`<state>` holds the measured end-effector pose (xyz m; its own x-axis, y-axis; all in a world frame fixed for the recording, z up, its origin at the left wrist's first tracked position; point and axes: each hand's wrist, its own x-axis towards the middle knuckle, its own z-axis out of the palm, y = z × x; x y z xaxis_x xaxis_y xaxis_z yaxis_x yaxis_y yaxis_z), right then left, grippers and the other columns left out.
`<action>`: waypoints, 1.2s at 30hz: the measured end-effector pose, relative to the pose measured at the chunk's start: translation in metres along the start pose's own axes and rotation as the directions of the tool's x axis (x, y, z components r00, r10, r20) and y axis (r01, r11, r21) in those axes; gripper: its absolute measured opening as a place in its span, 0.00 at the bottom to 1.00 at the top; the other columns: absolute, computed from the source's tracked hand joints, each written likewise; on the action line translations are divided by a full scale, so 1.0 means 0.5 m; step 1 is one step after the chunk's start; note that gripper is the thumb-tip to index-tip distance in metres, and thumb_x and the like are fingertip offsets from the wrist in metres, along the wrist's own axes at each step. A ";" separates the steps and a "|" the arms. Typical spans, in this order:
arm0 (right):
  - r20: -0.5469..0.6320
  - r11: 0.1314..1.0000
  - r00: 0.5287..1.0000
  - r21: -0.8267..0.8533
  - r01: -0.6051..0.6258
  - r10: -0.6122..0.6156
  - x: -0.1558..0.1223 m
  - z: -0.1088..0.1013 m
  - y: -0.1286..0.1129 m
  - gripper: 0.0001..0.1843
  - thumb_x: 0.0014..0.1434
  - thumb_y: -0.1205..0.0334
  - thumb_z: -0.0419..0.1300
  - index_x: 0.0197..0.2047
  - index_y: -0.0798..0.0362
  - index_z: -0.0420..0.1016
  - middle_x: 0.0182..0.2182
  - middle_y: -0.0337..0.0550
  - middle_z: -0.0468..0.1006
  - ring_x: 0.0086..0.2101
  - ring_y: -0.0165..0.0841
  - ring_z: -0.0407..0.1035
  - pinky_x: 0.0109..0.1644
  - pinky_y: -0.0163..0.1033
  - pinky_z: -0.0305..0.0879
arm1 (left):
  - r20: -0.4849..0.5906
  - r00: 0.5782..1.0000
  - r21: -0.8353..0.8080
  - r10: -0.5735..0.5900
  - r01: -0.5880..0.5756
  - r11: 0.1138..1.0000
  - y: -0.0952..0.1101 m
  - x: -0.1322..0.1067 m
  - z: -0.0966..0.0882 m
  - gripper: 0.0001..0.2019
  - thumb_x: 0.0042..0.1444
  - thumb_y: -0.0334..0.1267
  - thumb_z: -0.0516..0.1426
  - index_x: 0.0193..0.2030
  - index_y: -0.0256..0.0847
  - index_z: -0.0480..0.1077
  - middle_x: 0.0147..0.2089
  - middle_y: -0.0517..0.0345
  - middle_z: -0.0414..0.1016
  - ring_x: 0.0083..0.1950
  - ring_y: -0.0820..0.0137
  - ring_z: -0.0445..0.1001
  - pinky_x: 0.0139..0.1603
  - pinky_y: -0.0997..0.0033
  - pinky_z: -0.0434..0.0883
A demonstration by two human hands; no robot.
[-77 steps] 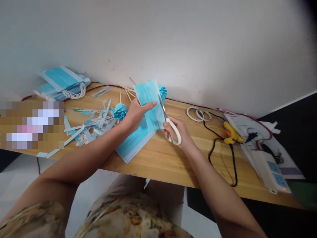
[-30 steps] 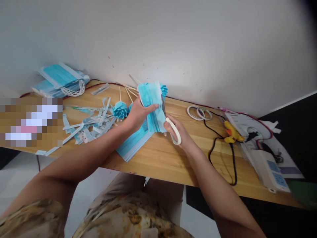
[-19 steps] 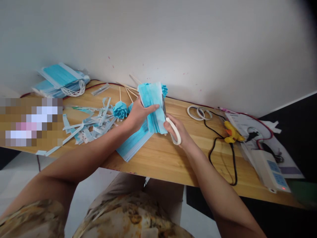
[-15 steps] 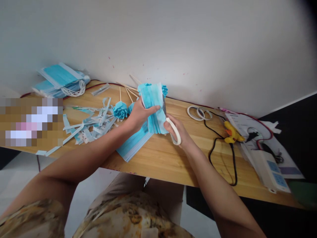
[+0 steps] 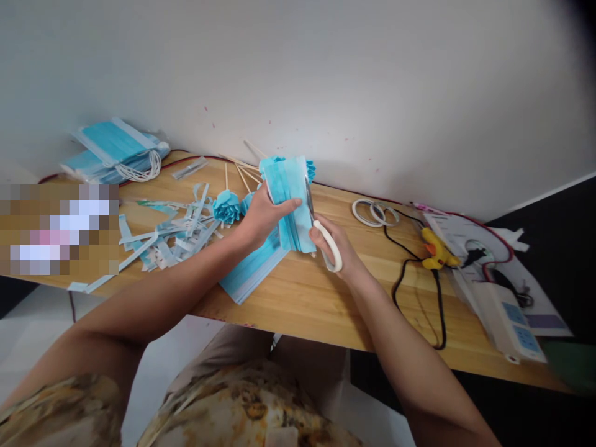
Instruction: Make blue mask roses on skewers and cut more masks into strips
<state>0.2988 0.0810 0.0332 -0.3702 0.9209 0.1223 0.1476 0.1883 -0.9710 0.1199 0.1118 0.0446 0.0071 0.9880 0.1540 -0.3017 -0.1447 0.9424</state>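
Observation:
My left hand [image 5: 265, 214] is closed on a light-blue pleated face mask [image 5: 294, 186], its thumb pressed on the front. The mask is held up over the table, its long side upright. In my right hand [image 5: 333, 239] is a pair of scissors [image 5: 329, 247] with white handles. The blades lie along the mask's right edge. Under the held mask, a stack of blue mask sheets [image 5: 251, 276] lies on the table. Just left of my left hand sits a blue flower [image 5: 226, 207] on a wooden stick; more blue flowers are partly hidden behind the mask.
A heap of cut strips [image 5: 179, 239] lies at left, with a pile of masks [image 5: 116, 146] behind it. To the right are tape rolls [image 5: 367, 212], a yellow glue gun [image 5: 437, 249] with a black cord, and a white power strip [image 5: 507, 323]. The wall [image 5: 298, 81] borders the table's back.
Almost nothing differs. The scissors have shifted very slightly at the mask's right edge; my left hand keeps its hold on the mask.

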 end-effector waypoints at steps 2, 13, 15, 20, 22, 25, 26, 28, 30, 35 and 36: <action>0.001 1.000 1.000 0.003 -0.006 0.006 0.000 0.000 0.001 0.30 0.57 0.29 0.62 0.39 0.51 0.71 0.24 0.33 0.66 0.22 0.26 0.59 0.24 0.35 0.56 | -0.011 1.000 -0.001 -0.010 0.010 1.000 0.000 -0.001 0.000 0.25 0.43 0.44 0.73 0.46 0.39 0.72 0.50 0.49 0.81 0.52 0.54 0.80 0.53 0.51 0.79; -0.038 0.999 0.999 0.029 -0.030 0.031 -0.001 0.006 -0.018 0.32 0.53 0.27 0.65 0.32 0.51 0.69 0.23 0.34 0.68 0.19 0.25 0.61 0.20 0.34 0.59 | -0.020 1.000 0.005 -0.002 0.002 1.000 -0.002 -0.002 0.002 0.25 0.44 0.44 0.73 0.46 0.39 0.71 0.47 0.50 0.80 0.52 0.53 0.79 0.53 0.50 0.78; -0.040 0.998 0.998 0.040 -0.042 0.043 -0.001 0.006 -0.017 0.32 0.53 0.28 0.65 0.32 0.51 0.69 0.23 0.34 0.68 0.19 0.25 0.62 0.20 0.34 0.60 | -0.020 1.000 0.001 -0.004 0.004 1.000 -0.002 -0.003 0.002 0.24 0.44 0.43 0.72 0.46 0.39 0.71 0.47 0.50 0.80 0.51 0.54 0.79 0.53 0.51 0.78; -0.048 0.997 0.997 0.051 -0.054 0.056 -0.002 0.006 -0.016 0.30 0.54 0.30 0.66 0.34 0.51 0.70 0.22 0.32 0.68 0.18 0.25 0.63 0.19 0.32 0.60 | -0.013 1.000 0.020 -0.003 0.004 1.000 -0.005 -0.003 0.001 0.23 0.46 0.43 0.71 0.45 0.39 0.71 0.47 0.50 0.80 0.50 0.55 0.79 0.52 0.52 0.78; -0.056 0.997 0.996 0.050 -0.061 0.064 -0.003 0.007 -0.017 0.30 0.54 0.30 0.66 0.34 0.51 0.70 0.22 0.32 0.67 0.18 0.24 0.63 0.18 0.32 0.60 | -0.008 1.000 0.033 -0.005 0.005 0.999 -0.006 -0.002 0.000 0.22 0.46 0.44 0.71 0.45 0.39 0.71 0.47 0.50 0.80 0.50 0.55 0.79 0.52 0.51 0.79; -0.061 0.996 0.995 0.048 -0.073 0.076 -0.005 0.008 -0.019 0.30 0.54 0.31 0.66 0.35 0.51 0.70 0.22 0.31 0.67 0.18 0.23 0.62 0.18 0.32 0.60 | -0.012 1.000 0.034 -0.010 0.010 0.999 -0.007 -0.002 -0.001 0.22 0.46 0.45 0.71 0.45 0.39 0.72 0.47 0.49 0.80 0.50 0.54 0.80 0.52 0.51 0.79; -0.062 0.996 0.995 0.046 -0.073 0.076 -0.005 0.008 -0.020 0.29 0.54 0.31 0.66 0.34 0.52 0.70 0.22 0.31 0.67 0.18 0.23 0.62 0.18 0.32 0.59 | -0.012 1.000 0.030 -0.014 0.014 0.999 -0.007 -0.002 -0.001 0.22 0.47 0.45 0.71 0.45 0.39 0.72 0.47 0.49 0.81 0.50 0.54 0.80 0.52 0.50 0.79; -0.061 0.996 0.995 0.044 -0.076 0.078 -0.005 0.007 -0.021 0.29 0.54 0.31 0.66 0.34 0.52 0.70 0.22 0.32 0.68 0.18 0.23 0.62 0.18 0.32 0.59 | -0.013 1.000 0.018 -0.019 0.020 1.000 -0.007 -0.002 -0.001 0.22 0.46 0.45 0.71 0.45 0.40 0.72 0.48 0.48 0.81 0.51 0.54 0.80 0.52 0.50 0.79; -0.059 0.995 0.995 0.045 -0.084 0.086 -0.005 0.007 -0.022 0.30 0.54 0.31 0.66 0.33 0.52 0.69 0.22 0.32 0.68 0.18 0.23 0.62 0.18 0.31 0.59 | -0.010 1.000 0.010 -0.019 0.019 1.000 -0.008 -0.002 -0.001 0.22 0.46 0.44 0.72 0.45 0.40 0.72 0.48 0.48 0.81 0.51 0.54 0.80 0.52 0.51 0.79; -0.060 0.994 0.994 0.061 -0.087 0.090 -0.004 0.008 -0.022 0.30 0.53 0.30 0.67 0.34 0.51 0.71 0.22 0.32 0.68 0.18 0.23 0.61 0.18 0.31 0.58 | -0.007 1.000 0.009 -0.009 0.009 1.000 -0.007 -0.002 0.000 0.22 0.46 0.44 0.71 0.45 0.39 0.72 0.48 0.47 0.81 0.51 0.54 0.80 0.52 0.52 0.79; -0.064 0.995 0.994 0.064 -0.083 0.087 -0.004 0.008 -0.023 0.30 0.52 0.30 0.67 0.33 0.51 0.71 0.21 0.32 0.68 0.18 0.23 0.61 0.18 0.31 0.58 | -0.007 1.000 0.009 -0.012 0.012 1.000 -0.006 -0.002 0.000 0.22 0.46 0.44 0.71 0.46 0.39 0.72 0.49 0.47 0.81 0.51 0.54 0.80 0.52 0.52 0.79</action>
<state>0.2942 0.0756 0.0432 -0.2961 0.9538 0.0504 0.1188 0.0891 -0.9889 0.1210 0.1110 0.0417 0.0040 0.9900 0.1409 -0.2932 -0.1336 0.9467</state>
